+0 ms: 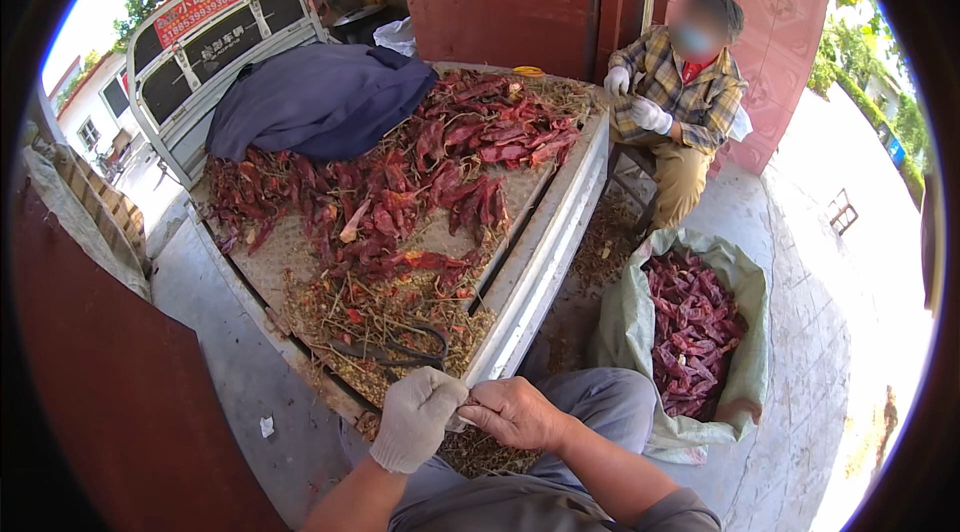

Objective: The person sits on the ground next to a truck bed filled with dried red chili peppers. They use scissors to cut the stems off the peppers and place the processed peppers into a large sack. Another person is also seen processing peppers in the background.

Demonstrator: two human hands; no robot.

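Observation:
My left hand (420,416), in a pale knit glove, is curled at the near corner of the truck bed (487,232). Bare-skinned, my right hand (517,412) meets it with thumb and finger pinched together. A small dark piece shows at the right fingertips; my fingers hide most of it, and what the left holds is hidden. Just beyond the gloved hand, black-handled scissors (420,352) lie among dry stems and seeds (360,314). Dried red chili peppers (382,209) are heaped farther across the bed.
A dark blue cloth (322,101) covers part of the heap. On the right stands an open woven sack (622,322) holding dried chili peppers (690,337). Behind it a seated person (682,89) wears white gloves. A dark red panel (120,382) rises at the left.

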